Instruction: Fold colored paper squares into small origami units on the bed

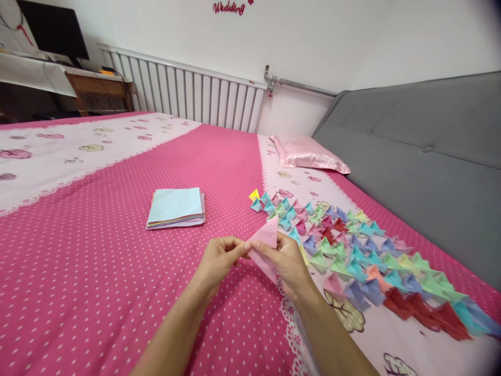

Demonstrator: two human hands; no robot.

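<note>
A pink sheet of origami paper (268, 233), folded into a triangle, is held up between my two hands over the bed. My left hand (223, 257) pinches its left corner between thumb and fingers. On the other side my right hand (288, 261) grips it, the thumb lying across the front and the fingers hidden behind. Beyond my left hand lies a stack of square coloured paper (175, 204), light blue on top. Many small folded paper boats (360, 256) in several colours stand in rows to the right of my right hand.
The bed is covered by a pink dotted sheet (97, 245) with pale printed bands. A pink pillow (307, 153) rests near the grey headboard (422, 130). At the far side are a white radiator (188, 86) and a desk with a black monitor (55, 28).
</note>
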